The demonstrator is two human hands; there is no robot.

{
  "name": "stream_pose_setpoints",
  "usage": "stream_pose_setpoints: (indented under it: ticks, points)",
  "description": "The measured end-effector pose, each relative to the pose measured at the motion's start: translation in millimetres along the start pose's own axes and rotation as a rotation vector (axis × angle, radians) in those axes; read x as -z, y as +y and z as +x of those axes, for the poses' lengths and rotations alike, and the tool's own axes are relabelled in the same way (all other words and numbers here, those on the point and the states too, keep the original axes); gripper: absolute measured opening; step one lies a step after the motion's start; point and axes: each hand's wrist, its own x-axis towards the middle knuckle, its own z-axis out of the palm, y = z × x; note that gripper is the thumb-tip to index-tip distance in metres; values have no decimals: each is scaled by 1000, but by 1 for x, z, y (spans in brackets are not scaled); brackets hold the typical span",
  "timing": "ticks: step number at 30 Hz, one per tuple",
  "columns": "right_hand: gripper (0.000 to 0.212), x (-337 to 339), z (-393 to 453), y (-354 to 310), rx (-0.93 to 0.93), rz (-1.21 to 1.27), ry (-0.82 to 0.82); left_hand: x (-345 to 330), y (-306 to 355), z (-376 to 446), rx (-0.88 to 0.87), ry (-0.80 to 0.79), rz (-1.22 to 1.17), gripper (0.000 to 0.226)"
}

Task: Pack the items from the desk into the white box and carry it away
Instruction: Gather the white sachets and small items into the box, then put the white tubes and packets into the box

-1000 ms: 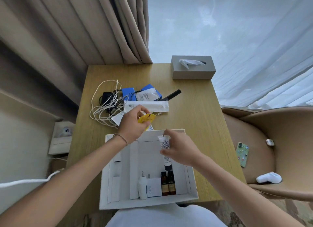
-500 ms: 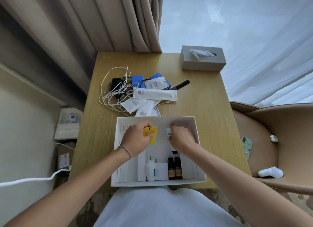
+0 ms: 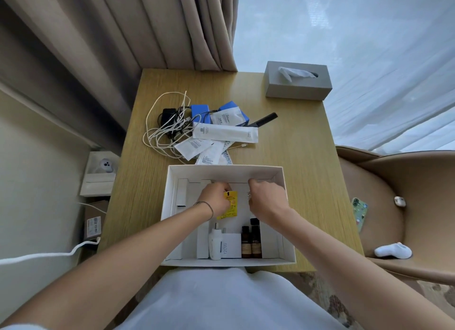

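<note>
Both hands are down inside the white box (image 3: 284,181), which sits at the near edge of the wooden desk (image 3: 290,162). The left hand (image 3: 214,198) pinches a yellow sachet (image 3: 229,206) over the box floor. The right hand (image 3: 267,198) is curled around a white tube (image 3: 250,197) (mostly hidden under the fingers, only its black cap (image 3: 253,221) showing). Two brown bottles (image 3: 251,242) and a white bottle (image 3: 215,243) stand along the near wall. White sachets (image 3: 197,146), tangled white cables (image 3: 162,132) and a black comb (image 3: 263,119) lie on the desk beyond the box.

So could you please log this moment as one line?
left hand: holds yellow sachet | right hand: holds tube | both inside white box
</note>
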Motion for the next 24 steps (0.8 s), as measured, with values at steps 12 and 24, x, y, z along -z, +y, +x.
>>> stream_pose_setpoints:
  ticks: [12,24]
  points:
    - [27,25,-16,15,-7,310,234,-40,4,5,-103,59,216,20]
    - [22,72,22,22,4,429,337,11,31,-45,-425,416,327,18]
